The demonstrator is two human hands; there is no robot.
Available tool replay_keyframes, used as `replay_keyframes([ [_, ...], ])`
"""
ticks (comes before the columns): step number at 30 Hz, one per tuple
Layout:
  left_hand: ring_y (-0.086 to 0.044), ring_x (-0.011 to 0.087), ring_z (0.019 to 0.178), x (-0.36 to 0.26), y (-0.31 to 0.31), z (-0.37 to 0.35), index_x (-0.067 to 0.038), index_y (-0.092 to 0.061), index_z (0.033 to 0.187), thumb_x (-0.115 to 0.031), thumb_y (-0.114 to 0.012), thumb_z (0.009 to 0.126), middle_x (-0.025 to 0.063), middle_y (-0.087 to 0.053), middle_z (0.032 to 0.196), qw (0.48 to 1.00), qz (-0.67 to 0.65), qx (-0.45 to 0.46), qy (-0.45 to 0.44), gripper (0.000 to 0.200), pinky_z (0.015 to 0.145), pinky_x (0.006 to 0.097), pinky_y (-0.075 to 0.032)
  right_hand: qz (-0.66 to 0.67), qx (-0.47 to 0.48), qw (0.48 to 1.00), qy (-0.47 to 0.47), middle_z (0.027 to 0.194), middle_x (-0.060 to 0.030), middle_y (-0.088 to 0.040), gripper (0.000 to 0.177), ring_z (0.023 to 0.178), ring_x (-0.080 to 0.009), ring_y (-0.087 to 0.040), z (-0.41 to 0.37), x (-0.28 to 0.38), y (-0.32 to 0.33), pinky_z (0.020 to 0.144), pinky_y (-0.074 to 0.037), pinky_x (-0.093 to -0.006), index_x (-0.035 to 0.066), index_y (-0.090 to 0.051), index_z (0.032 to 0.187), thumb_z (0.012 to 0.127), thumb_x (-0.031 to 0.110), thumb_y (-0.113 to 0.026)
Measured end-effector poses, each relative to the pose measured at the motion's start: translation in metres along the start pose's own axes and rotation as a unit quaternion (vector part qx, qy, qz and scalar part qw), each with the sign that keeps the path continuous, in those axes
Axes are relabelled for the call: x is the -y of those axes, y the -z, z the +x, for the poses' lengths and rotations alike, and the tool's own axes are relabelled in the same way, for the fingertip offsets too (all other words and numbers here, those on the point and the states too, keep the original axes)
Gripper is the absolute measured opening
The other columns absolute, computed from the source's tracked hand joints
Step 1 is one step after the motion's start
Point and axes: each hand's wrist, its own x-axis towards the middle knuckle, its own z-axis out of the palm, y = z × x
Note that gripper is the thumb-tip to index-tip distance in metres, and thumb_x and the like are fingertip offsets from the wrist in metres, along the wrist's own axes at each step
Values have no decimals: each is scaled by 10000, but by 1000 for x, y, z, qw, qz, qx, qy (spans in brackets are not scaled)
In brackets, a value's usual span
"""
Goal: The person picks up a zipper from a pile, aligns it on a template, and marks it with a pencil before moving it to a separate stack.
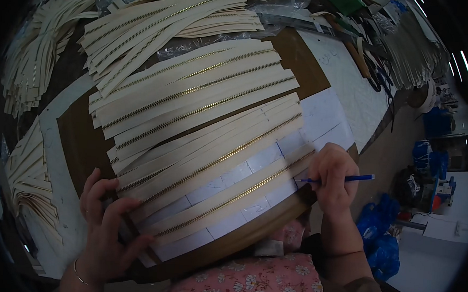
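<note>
My right hand (335, 179) is closed round a blue pen (361, 178). Its tip points left, close to the right end of the lowest cream zipper strip (236, 197), which has brass-coloured teeth. Under that strip is a white sheet (326, 119) with blue pen lines. My left hand (103, 218) has its fingers spread, holding nothing. Its thumb is at the left end of the lowest strip, and a fingertip rests by the end of the zipper strip above (222, 158). More zipper strips (194, 93) lie side by side higher on the brown board (73, 147).
A pile of zipper strips (167, 19) lies at the back, with hanging bundles (41, 54) at left. Scissors (377, 77) are at the back right. Blue plastic bags (381, 230) stand right of my arm. A pink floral cloth (258, 281) covers my lap.
</note>
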Motion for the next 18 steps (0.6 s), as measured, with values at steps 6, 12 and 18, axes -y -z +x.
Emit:
replay_keyframes([
  [6, -247, 492, 1394, 1, -1, 0, -117, -563, 1190, -327, -831, 728, 190, -365, 1386, 1000, 0, -4, -2, 574, 1134, 566, -237, -71, -7, 997, 4, 580, -42, -488, 554, 534, -147, -468, 2, -4, -2, 500, -349, -292, 39, -501, 626, 1065, 364, -408],
  [12, -246, 492, 1395, 0, -1, 0, -116, -566, 1189, -312, -830, 723, 190, -361, 1381, 1000, -4, -8, -3, 571, 1135, 567, -234, -96, -1, 995, 30, 572, -35, -485, 541, 558, -158, -469, 2, -7, -2, 519, -354, -298, 35, -529, 635, 1062, 349, -420],
  [18, -239, 493, 1397, 0, 0, 0, -122, -565, 1196, -314, -826, 729, 189, -357, 1382, 1000, -3, -2, -1, 568, 1135, 568, -232, -85, -15, 996, 17, 570, -37, -481, 530, 554, -164, -467, 1, -7, -4, 520, -353, -299, 35, -530, 631, 1059, 330, -428],
])
